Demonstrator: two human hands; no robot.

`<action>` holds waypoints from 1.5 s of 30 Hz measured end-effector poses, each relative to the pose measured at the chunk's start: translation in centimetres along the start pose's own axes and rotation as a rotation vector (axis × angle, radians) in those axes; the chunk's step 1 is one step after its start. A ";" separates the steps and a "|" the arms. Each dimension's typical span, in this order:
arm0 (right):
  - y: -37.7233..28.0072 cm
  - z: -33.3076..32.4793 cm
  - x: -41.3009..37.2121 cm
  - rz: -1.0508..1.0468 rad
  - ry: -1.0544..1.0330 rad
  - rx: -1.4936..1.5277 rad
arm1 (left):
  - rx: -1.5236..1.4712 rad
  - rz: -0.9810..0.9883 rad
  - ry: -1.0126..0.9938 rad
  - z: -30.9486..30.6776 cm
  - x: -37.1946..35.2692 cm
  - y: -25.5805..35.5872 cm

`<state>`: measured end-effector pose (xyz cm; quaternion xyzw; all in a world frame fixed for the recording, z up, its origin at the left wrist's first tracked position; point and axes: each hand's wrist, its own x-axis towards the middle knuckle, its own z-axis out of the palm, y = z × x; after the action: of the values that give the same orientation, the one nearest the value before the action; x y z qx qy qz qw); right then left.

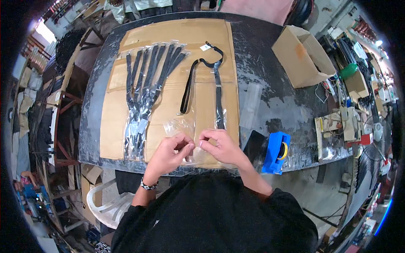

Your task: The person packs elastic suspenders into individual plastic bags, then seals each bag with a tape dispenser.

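Note:
My left hand (171, 152) pinches with thumb and index finger at a crumpled clear plastic bag (179, 126), whose film shows behind and below the fingers. Close by on the right, my right hand (221, 147) is also closed in a pinch at the transparent film; its exact grip is hard to make out. Just beyond my right hand lies a black strap (218, 101) partly in a clear sleeve, its loose loop (185, 92) curving left and a white tag (205, 47) at the top. Several bagged black straps (145, 90) fan out on the left.
A flattened cardboard sheet (168, 31) covers much of the dark worn table (261, 46). Clear plastic sleeves (252, 103) lie right of the cardboard. A blue tape dispenser (274, 154) sits at the front right edge, an open cardboard box (299, 57) at the back right.

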<state>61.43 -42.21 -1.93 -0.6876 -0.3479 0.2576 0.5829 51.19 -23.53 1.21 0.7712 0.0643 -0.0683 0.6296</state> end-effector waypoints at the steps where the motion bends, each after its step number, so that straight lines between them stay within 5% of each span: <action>1: 0.2 0.2 -0.2 0.034 0.004 0.025 | 0.052 0.013 0.030 0.1 0.1 -0.3; 6: 2.1 1.9 -0.6 0.126 -0.054 0.173 | 0.311 0.094 0.103 0.6 0.7 -1.4; 10: 2.2 1.7 -0.7 0.135 -0.074 0.186 | -0.165 -0.128 -0.006 1.1 0.9 -1.6; 14: 1.2 -0.1 -0.5 0.048 -0.169 -0.007 | 0.015 -0.163 -0.151 0.1 0.7 -1.8; 18: 1.5 1.4 -0.3 0.171 -0.156 0.293 | 0.133 0.015 0.092 0.1 1.1 -3.6; 22: 3.9 3.1 -0.3 0.021 -0.084 0.396 | -0.084 -0.037 0.125 0.2 1.3 -4.8; 23: 3.6 2.4 -0.2 0.214 -0.122 0.476 | -0.170 -0.077 0.111 0.8 1.5 -3.6; 27: 4.1 1.2 -0.6 0.202 -0.115 0.387 | 0.260 -0.049 -0.040 -1.2 1.4 -4.6; 30: 3.6 1.5 -0.5 0.143 -0.126 0.192 | 0.496 0.021 0.089 0.1 1.5 -5.7; 35: 4.1 1.2 -1.2 0.208 -0.072 0.281 | -0.189 -0.096 0.088 1.9 1.3 -4.0; 41: 2.8 0.7 -1.5 0.276 -0.213 0.301 | 0.266 -0.110 -0.033 -0.8 1.3 -6.7; 45: 4.2 1.1 -1.7 0.209 -0.134 0.225 | -0.154 -0.150 -0.118 0.1 2.0 -4.9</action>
<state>60.24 -43.20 -6.33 -0.6320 -0.2815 0.3993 0.6017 52.20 -22.66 -3.91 0.7082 0.0900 -0.1554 0.6828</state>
